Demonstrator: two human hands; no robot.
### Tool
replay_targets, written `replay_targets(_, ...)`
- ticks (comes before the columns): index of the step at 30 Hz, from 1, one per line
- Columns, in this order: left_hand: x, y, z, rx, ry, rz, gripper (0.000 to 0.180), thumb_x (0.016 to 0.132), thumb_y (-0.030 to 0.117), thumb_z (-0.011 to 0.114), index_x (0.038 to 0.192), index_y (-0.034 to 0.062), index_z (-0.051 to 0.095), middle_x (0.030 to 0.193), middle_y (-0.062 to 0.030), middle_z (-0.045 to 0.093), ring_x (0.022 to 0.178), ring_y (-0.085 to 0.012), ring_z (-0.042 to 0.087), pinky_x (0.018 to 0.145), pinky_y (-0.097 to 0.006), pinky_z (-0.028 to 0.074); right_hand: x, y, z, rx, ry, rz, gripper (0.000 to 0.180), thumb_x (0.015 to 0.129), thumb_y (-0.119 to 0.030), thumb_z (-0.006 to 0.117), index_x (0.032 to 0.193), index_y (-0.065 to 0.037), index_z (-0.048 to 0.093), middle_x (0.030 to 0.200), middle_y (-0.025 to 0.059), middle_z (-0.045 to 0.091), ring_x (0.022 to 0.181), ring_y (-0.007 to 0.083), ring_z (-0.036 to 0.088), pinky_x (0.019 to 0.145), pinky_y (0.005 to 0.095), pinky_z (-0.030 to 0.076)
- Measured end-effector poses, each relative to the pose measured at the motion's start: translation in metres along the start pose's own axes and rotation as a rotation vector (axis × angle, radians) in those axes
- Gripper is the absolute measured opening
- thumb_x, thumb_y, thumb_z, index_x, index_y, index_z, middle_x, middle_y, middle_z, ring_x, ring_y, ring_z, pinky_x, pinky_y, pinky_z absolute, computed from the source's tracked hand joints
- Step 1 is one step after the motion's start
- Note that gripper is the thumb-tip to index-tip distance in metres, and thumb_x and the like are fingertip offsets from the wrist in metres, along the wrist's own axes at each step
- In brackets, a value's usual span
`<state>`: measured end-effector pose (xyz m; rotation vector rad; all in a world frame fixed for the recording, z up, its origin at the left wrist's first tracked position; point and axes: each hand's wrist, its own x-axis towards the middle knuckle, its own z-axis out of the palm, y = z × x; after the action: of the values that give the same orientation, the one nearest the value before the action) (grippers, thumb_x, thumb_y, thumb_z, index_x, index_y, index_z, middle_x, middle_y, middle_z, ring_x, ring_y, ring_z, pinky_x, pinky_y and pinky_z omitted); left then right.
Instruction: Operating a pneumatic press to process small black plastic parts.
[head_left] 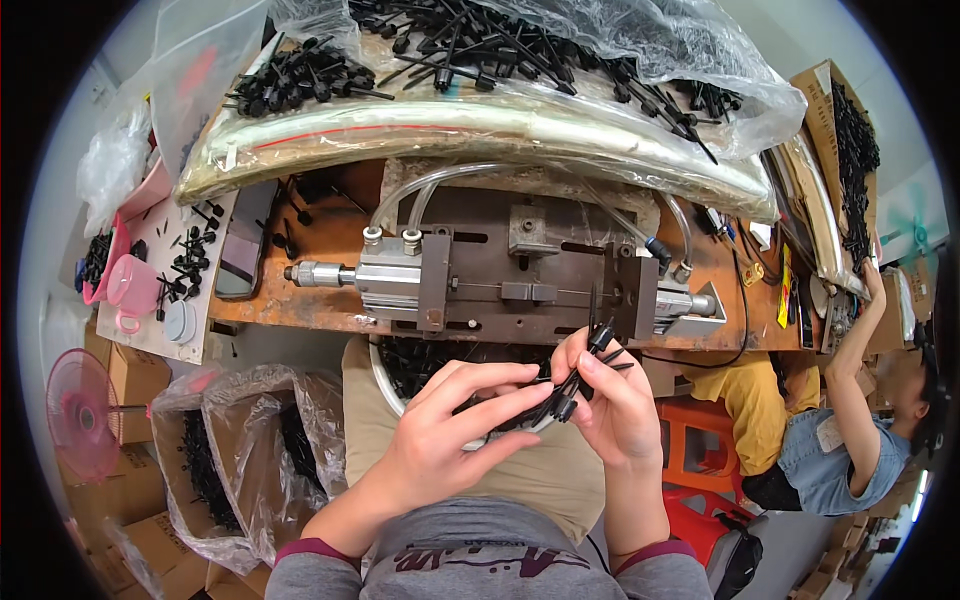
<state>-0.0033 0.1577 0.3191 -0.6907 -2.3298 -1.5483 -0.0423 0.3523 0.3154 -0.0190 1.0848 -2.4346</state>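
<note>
Over my lap, my right hand (622, 405) is closed around a small bunch of black plastic parts (565, 400) with knobbed ends and thin stems. One of these stands up between the thumb and fingers. My left hand (455, 420) is open, its fingers stretched toward the bunch; the fingertips reach its near side, and whether they touch it I cannot tell. Below both hands a pale-rimmed round container (388, 385) with more black parts rests on my lap, largely hidden by the hands. Just beyond stands a metal clamping fixture (480, 240) with air cylinders at both ends.
Heaped black parts (520, 45) lie on a plastic-wrapped ledge behind the fixture. Clear hoses (430, 180) arch over the wooden bench (255, 312). Lined boxes (240, 450), a pink fan (82, 415) and pink cups (133, 285) are at left. Another person (840, 430) reaches toward a box at right.
</note>
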Motion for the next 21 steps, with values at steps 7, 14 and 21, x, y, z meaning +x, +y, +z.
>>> replay_targets(7,0.005,0.008,-0.005,-0.189,0.054,-0.053,0.045,0.066,0.011,0.083,0.107,0.0023,0.068,0.092,-0.0080,0.064,0.080,-0.0185,0.062,0.069,-0.027,0.051,-0.012,0.011,0.015,-0.792,0.098,-0.498,0.022,0.074,0.013,0.067,0.093,0.002,0.065,0.094,0.0127,0.065,0.076,0.0165,0.064,0.064,0.0265,0.052)
replay_targets(14,0.008,0.010,0.010,-0.206,0.049,-0.129,0.033,0.071,0.005,0.080,0.101,-0.0002,0.066,0.085,-0.0078,0.063,0.071,-0.0134,0.061,0.060,-0.024,0.051,-0.012,0.022,0.010,-1.255,0.101,-0.903,0.031,0.065,0.013,0.069,0.094,0.002,0.070,0.097,0.0148,0.069,0.086,0.0251,0.068,0.074,0.0310,0.056)
replay_targets(21,0.008,0.005,0.007,-0.187,-0.009,-0.136,0.030,0.071,0.002,0.077,0.098,0.0010,0.063,0.089,-0.0061,0.060,0.068,-0.0116,0.059,0.056,-0.024,0.049,-0.013,0.022,0.003,-1.286,0.168,-0.927,0.028,0.069,0.010,0.072,0.095,0.002,0.069,0.099,0.0157,0.069,0.089,0.0245,0.068,0.076,0.0301,0.056)
